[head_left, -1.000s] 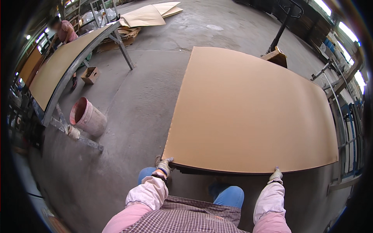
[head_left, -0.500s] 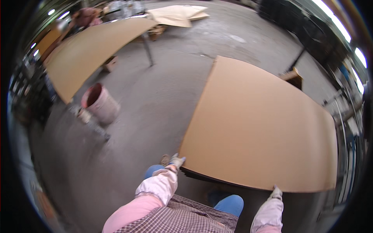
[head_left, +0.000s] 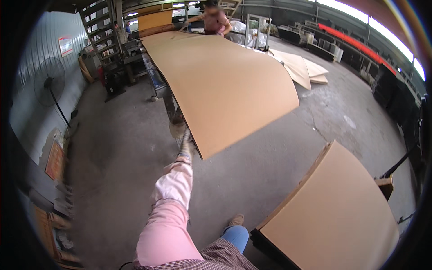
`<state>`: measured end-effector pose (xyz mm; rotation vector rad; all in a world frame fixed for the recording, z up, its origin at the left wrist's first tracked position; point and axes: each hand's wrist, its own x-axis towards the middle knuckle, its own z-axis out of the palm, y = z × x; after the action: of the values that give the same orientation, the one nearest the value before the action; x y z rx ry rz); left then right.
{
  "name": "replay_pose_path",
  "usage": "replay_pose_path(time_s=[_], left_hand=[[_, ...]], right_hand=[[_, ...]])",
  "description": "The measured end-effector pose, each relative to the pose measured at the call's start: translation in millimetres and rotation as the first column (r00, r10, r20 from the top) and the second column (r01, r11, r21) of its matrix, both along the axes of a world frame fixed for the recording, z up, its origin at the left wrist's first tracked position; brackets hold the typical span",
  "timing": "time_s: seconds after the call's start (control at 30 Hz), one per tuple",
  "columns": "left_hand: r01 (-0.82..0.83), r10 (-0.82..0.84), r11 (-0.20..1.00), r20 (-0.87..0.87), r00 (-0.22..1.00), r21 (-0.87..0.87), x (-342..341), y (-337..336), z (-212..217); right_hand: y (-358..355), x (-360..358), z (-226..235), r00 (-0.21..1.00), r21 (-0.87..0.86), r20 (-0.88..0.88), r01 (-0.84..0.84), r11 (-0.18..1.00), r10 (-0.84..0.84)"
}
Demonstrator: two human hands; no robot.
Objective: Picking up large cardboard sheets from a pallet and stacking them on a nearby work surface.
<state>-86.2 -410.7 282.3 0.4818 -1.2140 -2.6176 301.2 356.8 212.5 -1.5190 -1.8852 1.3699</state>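
Note:
My left arm reaches forward in a pink sleeve with a pale cuff. At its end my gloved left hand (head_left: 185, 145), smeared by motion, is beside the near left edge of a large tan sheet (head_left: 229, 85); whether it touches the sheet, I cannot tell. That sheet stretches away over a table, its near end jutting past the support and curving down on the right. At the lower right lies a stack of similar tan sheets (head_left: 335, 211) with a dark underside. My right hand is out of view.
A co-worker (head_left: 213, 20) stands at the sheet's far end. More tan sheets (head_left: 299, 67) lie low behind it on the right. Partly hidden by the sheet's left edge is a pale container (head_left: 177, 128). A standing fan (head_left: 48, 83) and metal stairs (head_left: 101, 33) are at the left.
My view has swung left and up from the stack to the sheet on the table. My left hand has left the stack's corner and reached forward; my right hand has gone out of view.

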Motion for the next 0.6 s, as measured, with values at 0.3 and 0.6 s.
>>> replay_pose_path(time_s=[0.3, 0.6], left_hand=[[0.363, -0.27, 0.911, -0.383, 0.884, 0.196, -23, 165, 142], [0.336, -0.314, 0.942, -0.389, 0.866, -0.013, -6, 181, 195]], right_hand=[[-330, -231, 116, 0.436, -0.249, -0.705, -0.891, 0.379, 0.56], [-329, -286, 340, 0.05, 0.429, -0.843, -0.538, 0.726, 0.535]])
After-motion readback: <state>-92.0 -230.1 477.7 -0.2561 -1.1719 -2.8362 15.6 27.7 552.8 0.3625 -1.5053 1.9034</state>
